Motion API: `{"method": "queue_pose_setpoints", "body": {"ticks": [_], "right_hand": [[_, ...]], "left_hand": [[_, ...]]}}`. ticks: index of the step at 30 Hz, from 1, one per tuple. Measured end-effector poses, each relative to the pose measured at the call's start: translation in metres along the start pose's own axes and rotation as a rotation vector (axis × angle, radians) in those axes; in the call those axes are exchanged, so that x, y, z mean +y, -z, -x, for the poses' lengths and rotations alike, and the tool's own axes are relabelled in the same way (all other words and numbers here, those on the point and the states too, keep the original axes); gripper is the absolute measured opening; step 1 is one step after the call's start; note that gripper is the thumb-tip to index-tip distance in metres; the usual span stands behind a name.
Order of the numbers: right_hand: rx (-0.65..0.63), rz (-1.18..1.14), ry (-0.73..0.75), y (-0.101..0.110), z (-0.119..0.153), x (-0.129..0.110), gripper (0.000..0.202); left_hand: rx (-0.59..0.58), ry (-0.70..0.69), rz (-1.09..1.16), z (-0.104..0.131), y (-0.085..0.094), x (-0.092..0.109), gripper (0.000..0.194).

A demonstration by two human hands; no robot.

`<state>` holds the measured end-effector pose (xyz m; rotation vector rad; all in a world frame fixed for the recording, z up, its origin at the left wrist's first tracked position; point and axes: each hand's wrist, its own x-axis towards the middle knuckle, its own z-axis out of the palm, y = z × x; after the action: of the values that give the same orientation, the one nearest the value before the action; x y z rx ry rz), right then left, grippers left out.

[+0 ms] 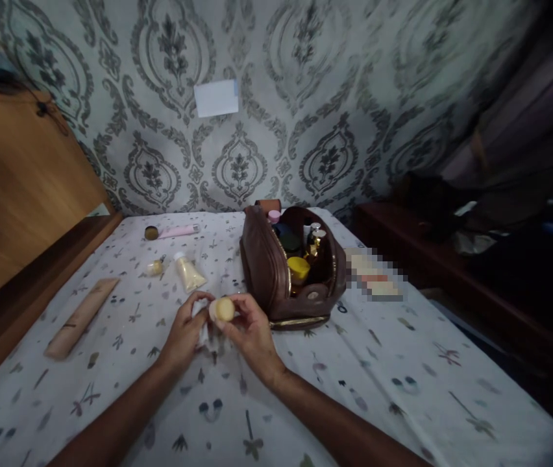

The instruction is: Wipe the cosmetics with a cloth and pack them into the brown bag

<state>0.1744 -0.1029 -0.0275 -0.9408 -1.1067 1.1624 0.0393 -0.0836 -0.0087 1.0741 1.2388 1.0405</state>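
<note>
My right hand (256, 334) is closed on a small round container (224, 310) with a pale yellow face, held just left of the brown bag. Beside it, my left hand (185, 329) pinches a white cloth or tissue (202, 324), which touches the container's left side. The brown leather bag (269, 272) stands unzipped, with a yellow-lidded jar (298, 269), gold-topped bottles (316, 240) and a pink cap (274, 216) inside. Behind my left hand lie a cream tube (189, 272) and a small yellowish jar (154, 267).
A pink tube (178, 231) and a dark round cap (150, 232) lie at the back left. A flat beige pouch (82, 318) rests at the left. Right of the bag is a blurred-out flat item (376, 275). A patterned wall stands behind the white printed cloth (237, 415).
</note>
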Motion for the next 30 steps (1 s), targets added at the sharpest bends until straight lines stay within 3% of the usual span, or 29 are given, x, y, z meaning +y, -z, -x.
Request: {"method": "queue_pose_setpoints", "body": {"ticks": [8, 22, 30], "right_hand": [[0.040, 0.182, 0.044, 0.001, 0.002, 0.003, 0.031], [0.073, 0.307, 0.104, 0.000, 0.005, 0.016, 0.037], [0.100, 0.223, 0.061, 0.000, 0.004, 0.019, 0.033]], "left_hand": [[-0.018, -0.379, -0.394, 0.004, 0.007, 0.013, 0.029], [-0.144, -0.593, -0.796, -0.001, 0.013, 0.019, 0.025], [-0.075, -0.623, -0.802, -0.001, 0.015, 0.014, 0.033]]}}
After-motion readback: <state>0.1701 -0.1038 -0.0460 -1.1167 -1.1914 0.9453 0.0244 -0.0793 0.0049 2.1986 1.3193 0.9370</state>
